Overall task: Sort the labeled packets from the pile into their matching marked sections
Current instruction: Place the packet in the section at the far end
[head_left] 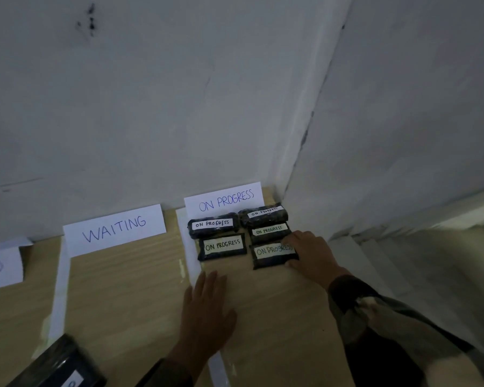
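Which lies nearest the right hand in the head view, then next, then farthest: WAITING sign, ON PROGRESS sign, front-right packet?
1. Front-right packet, held at its right end by the right hand.
2. ON PROGRESS sign, at the wall behind.
3. WAITING sign, farther left.

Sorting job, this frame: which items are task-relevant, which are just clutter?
Job: right hand gripping front-right packet; four placed packets; ON PROGRESS sign; WAITING sign; tape dividers; bottom-left packet.
Idle: left hand, flat on table; wall stains.
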`<state>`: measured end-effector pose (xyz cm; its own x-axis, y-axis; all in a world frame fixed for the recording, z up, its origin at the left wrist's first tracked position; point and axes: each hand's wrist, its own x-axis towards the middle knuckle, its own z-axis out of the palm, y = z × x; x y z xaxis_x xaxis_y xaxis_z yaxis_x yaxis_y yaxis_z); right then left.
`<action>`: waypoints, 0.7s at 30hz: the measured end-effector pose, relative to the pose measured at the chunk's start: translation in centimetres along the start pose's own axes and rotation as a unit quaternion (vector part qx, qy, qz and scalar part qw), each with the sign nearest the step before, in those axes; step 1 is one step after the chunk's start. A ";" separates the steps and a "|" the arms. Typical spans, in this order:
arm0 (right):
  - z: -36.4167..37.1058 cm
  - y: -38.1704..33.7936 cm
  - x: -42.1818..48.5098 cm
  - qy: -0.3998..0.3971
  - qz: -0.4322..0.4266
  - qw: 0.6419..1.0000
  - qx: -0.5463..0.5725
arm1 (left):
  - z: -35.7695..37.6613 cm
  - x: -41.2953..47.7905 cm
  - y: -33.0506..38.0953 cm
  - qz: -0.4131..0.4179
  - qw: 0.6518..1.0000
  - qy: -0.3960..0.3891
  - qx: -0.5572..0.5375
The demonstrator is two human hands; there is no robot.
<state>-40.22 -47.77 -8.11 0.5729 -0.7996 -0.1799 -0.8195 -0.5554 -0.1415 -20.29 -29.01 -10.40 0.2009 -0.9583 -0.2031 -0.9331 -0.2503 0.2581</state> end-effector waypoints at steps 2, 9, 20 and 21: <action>0.0 0.1 0.1 0.002 -0.002 1.000 0.006 | 0.3 0.0 -0.3 -0.004 1.000 -0.029 -0.006; -0.2 -0.9 -0.5 0.022 0.019 0.999 0.031 | -0.1 -1.2 -1.1 0.015 0.999 0.040 -0.019; 0.6 -10.2 -5.0 0.031 -0.030 0.989 0.141 | -1.9 -6.1 -4.5 0.007 0.998 0.059 -0.010; 0.8 -11.3 -5.5 0.032 -0.041 0.987 0.149 | -2.3 -6.7 -5.0 0.010 0.998 0.068 -0.008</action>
<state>-34.16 -36.91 -6.26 0.6270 -0.7731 -0.0961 -0.7249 -0.5338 -0.4354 -16.30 -21.64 -8.12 0.2211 -0.9729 -0.0682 -0.9331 -0.2313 0.2752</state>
